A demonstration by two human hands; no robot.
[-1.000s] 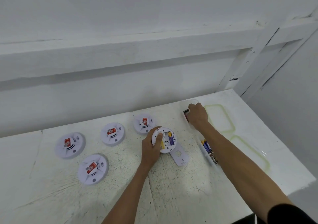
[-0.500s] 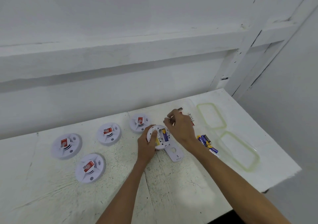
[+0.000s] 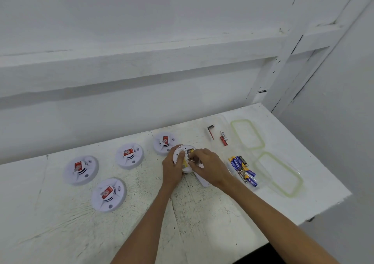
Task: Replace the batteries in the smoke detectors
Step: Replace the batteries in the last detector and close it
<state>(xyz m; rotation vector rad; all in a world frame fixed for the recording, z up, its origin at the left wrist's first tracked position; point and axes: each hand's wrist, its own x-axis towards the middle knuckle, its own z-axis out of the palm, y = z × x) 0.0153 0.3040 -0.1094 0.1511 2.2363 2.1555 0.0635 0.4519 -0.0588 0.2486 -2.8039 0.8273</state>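
the left hand (image 3: 171, 171) is clamped round the upturned smoke detector (image 3: 184, 148), pinning it to the table (image 3: 202, 213) so its open bay faces up, while the right hand (image 3: 208, 167) pinches a battery (image 3: 191, 160) at that bay. loose batteries (image 3: 242, 171) lie just beside for easy reach; farther back two cells (image 3: 223, 139) sit apart, likely spent.

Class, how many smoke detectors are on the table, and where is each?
5. Four lie closed, left of the hands: far-left detector, nearest detector, middle detector, back detector. The opened detector is gripped by the left hand, right hand at it.
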